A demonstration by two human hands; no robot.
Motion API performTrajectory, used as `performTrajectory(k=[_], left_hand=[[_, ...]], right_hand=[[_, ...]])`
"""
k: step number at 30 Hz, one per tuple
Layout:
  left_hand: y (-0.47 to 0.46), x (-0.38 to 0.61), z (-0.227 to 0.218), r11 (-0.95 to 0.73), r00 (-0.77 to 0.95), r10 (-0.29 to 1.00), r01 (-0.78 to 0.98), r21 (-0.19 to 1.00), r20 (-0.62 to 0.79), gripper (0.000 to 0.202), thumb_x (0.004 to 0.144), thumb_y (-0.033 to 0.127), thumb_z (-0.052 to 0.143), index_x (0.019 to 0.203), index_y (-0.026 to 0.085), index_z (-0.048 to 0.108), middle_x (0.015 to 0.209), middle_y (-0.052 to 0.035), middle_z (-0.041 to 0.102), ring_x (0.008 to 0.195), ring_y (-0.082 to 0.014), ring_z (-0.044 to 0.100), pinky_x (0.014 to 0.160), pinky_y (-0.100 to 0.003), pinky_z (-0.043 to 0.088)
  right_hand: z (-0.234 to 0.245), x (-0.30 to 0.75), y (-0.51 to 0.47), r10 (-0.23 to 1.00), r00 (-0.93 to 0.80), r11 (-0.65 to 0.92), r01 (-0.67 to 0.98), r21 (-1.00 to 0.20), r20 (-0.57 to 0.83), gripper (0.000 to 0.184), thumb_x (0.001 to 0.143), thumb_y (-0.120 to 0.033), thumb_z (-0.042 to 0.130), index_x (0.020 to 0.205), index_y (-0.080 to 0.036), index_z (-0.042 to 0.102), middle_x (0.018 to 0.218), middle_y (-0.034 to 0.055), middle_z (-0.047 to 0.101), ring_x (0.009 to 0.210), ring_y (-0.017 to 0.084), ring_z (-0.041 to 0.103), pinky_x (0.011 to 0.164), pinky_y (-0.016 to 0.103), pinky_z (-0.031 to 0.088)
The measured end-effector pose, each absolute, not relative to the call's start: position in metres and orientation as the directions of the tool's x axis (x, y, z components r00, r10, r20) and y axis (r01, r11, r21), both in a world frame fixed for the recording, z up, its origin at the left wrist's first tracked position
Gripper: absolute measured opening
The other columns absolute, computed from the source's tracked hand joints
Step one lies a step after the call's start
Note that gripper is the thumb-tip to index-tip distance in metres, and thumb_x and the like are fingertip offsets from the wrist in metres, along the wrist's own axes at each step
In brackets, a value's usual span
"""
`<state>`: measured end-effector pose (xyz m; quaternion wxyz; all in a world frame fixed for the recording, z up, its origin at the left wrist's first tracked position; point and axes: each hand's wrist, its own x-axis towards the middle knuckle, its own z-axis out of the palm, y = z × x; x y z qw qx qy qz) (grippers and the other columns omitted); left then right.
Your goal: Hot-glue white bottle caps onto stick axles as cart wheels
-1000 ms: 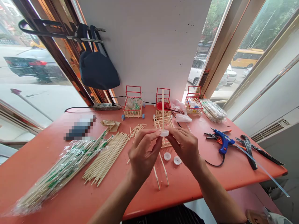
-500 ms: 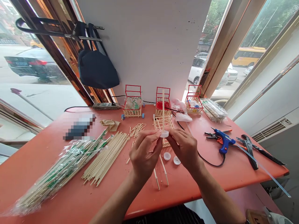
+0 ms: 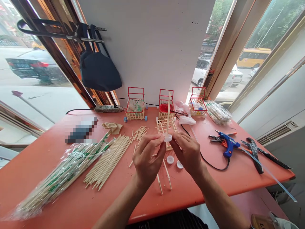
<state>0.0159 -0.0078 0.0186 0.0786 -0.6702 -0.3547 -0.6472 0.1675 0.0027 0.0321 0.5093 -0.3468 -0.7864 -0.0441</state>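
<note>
Between my two hands is a white plastic bottle cap (image 3: 168,138), with a thin wooden stick (image 3: 169,111) standing up from it, tilted slightly right. My left hand (image 3: 149,155) pinches the cap's left side with thumb and forefinger. On the other side, my right hand (image 3: 188,149) grips the cap's right edge with its fingertips. Beneath my hands, two more white caps lie on the table, a nearer one (image 3: 170,159) and another (image 3: 179,164) partly covered by my right hand. Short jointed sticks (image 3: 167,175) lie below. Just behind stands a small stick frame (image 3: 162,125).
Three small stick carts (image 3: 135,109) with red handles line the wall. Left lie loose sticks (image 3: 108,160) and a plastic-wrapped bundle (image 3: 64,171). A blue glue gun (image 3: 228,143), pliers (image 3: 254,154) and a clear glue stick (image 3: 274,178) lie right on the orange table (image 3: 114,206).
The upright stick's top has leaned a little to the right, and the cap has dropped very slightly. Both hands keep hold of the cap.
</note>
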Motion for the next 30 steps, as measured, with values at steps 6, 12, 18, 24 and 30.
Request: performTrajectory(k=[6,12,18,24,30], left_hand=[[-0.0088,0.0133,0.0153,-0.727,-0.095,0.368,0.591,0.35,0.925,0.017,0.09,0.007,0.072,0.098,0.022,0.068,0.091,-0.002,0.073,0.084,-0.0152,0.074,0.076,-0.026,0.061],[-0.0101,0.0114,0.012,-0.717,-0.101,0.397,0.586,0.377,0.912,0.013,0.092,0.012,0.071,0.098,0.023,0.069,0.09,-0.002,0.074,0.084,-0.0162,0.075,0.075,-0.027,0.062],[-0.01,0.009,0.0112,-0.737,-0.081,0.394,0.568,0.367,0.916,0.015,0.092,0.009,0.071,0.1,0.023,0.069,0.093,-0.0023,0.075,0.086,-0.0164,0.075,0.076,-0.028,0.061],[-0.011,0.0104,0.0114,-0.743,-0.081,0.366,0.575,0.343,0.927,0.02,0.088,0.005,0.074,0.099,0.021,0.068,0.093,-0.0026,0.074,0.084,-0.0153,0.074,0.076,-0.026,0.06],[-0.0124,0.0132,0.0125,-0.744,-0.091,0.343,0.581,0.329,0.935,0.02,0.088,0.005,0.074,0.099,0.02,0.068,0.093,-0.0031,0.074,0.084,-0.0149,0.074,0.076,-0.025,0.06]], right_hand=[[0.0305,0.1699,0.0022,0.513,-0.254,0.759,0.581,-0.294,0.82,0.027,0.104,-0.019,0.059,0.127,-0.022,0.072,0.097,0.0074,0.082,0.086,0.021,0.077,0.079,0.032,0.063],[0.028,0.1732,0.0032,0.494,-0.293,0.779,0.567,-0.266,0.819,0.034,0.104,-0.016,0.058,0.135,-0.023,0.069,0.102,0.0076,0.082,0.09,0.021,0.077,0.08,0.033,0.063],[0.0267,0.1733,0.003,0.47,-0.291,0.792,0.556,-0.253,0.834,0.031,0.104,-0.017,0.059,0.133,-0.021,0.07,0.099,0.008,0.082,0.089,0.021,0.076,0.079,0.032,0.063],[0.0257,0.1714,0.0024,0.453,-0.274,0.792,0.561,-0.242,0.848,0.028,0.104,-0.017,0.059,0.128,-0.022,0.071,0.1,0.0084,0.082,0.089,0.022,0.076,0.079,0.034,0.064],[0.0252,0.1698,-0.0001,0.433,-0.252,0.798,0.553,-0.238,0.865,0.025,0.103,-0.014,0.06,0.124,-0.02,0.071,0.096,0.0085,0.081,0.089,0.022,0.076,0.08,0.033,0.063]])
